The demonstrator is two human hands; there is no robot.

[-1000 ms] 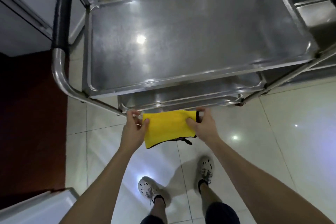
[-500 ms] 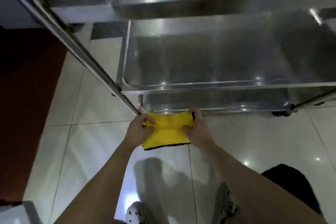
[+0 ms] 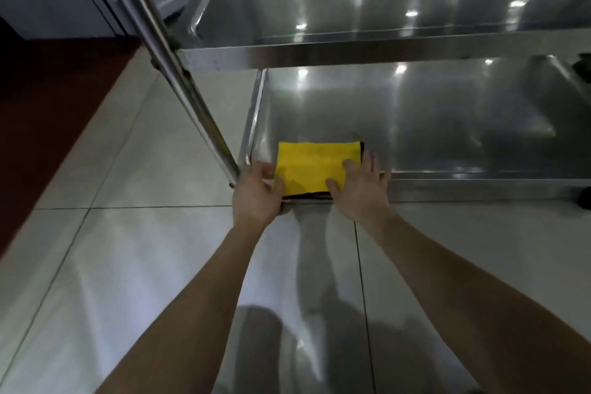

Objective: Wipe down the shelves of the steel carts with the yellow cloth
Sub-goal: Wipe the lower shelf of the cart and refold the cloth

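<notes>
Pale glossy tiled floor (image 3: 144,265) nearest. Both bare forearms reach forward, apart. Left hand (image 3: 256,192) rests against the left edge of the folded yellow rectangular cloth (image 3: 315,166), thumb on it. Right hand (image 3: 359,189) lies flat on its right part, fingers spread; neither grips. The cloth sits on the front-left corner of the lowest steel cart shelf (image 3: 415,125), overlapping the rim, probably flattened to start a stroke. Second steel shelf (image 3: 351,49) overhangs beyond.

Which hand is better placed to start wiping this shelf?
Likely the right hand: it lies flat on the folded yellow cloth, with bare steel shelf stretching rightward; the left hand touches only its left edge.
</notes>
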